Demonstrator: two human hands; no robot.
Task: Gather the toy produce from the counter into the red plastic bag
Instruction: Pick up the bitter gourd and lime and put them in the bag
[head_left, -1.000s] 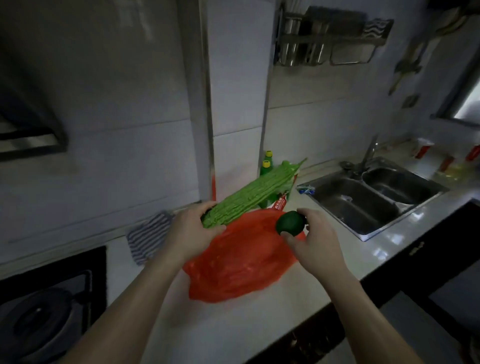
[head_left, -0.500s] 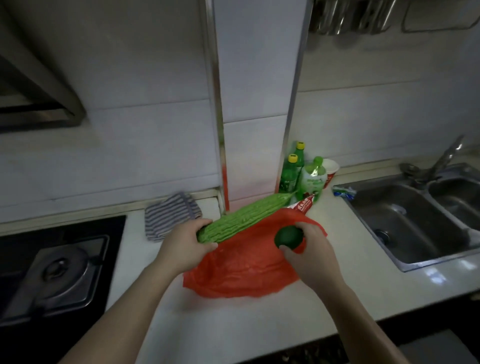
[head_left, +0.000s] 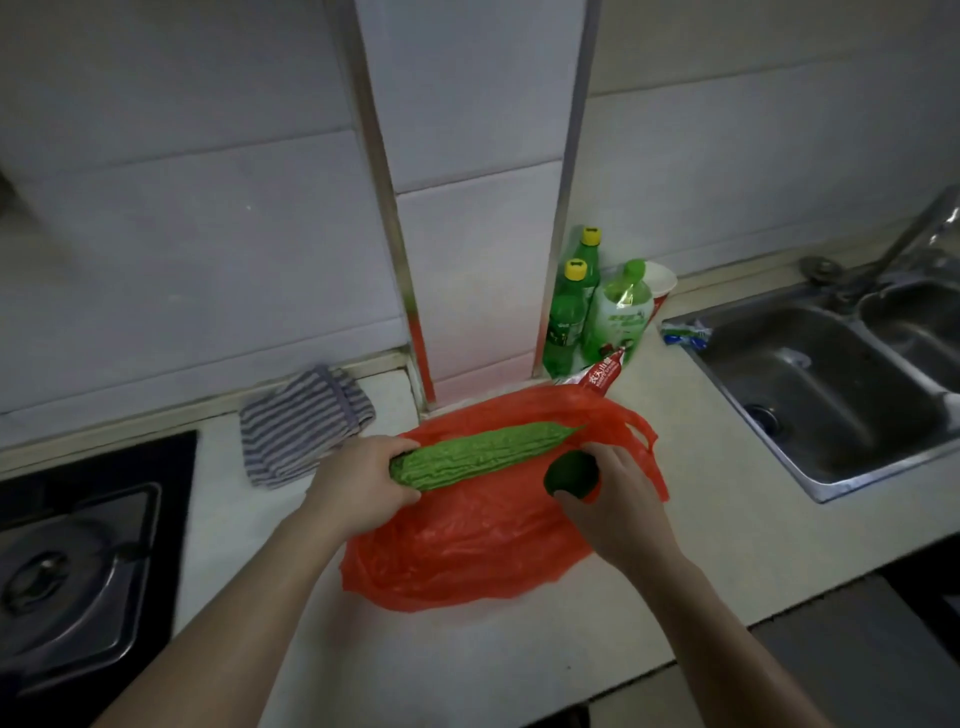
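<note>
Desk (head_left: 467, 670) of pale stone carries a thin red plastic bag (head_left: 467, 551), lying flat and crumpled, with its handle loops (head_left: 643, 441) at the far right end, just before the tiled pillar (head_left: 467, 260). Low over the bag is a long, bumpy green toy bitter gourd (head_left: 483, 454). Its long axis runs from near left to far right, with the tapered tip pointing toward the handles. The left hand (head_left: 358, 483) has its grip clamped round the gourd's blunt end. The right hand (head_left: 623, 514) has its grip closed on a small, round, dark green toy fruit (head_left: 570, 472) right beside the handles, nearer the bag's mouth than the left. Neither toy looks bagged yet, and I cannot tell whether the mouth is open. The right hand probably has to spread the opening so the gourd can slide in tip first.
</note>
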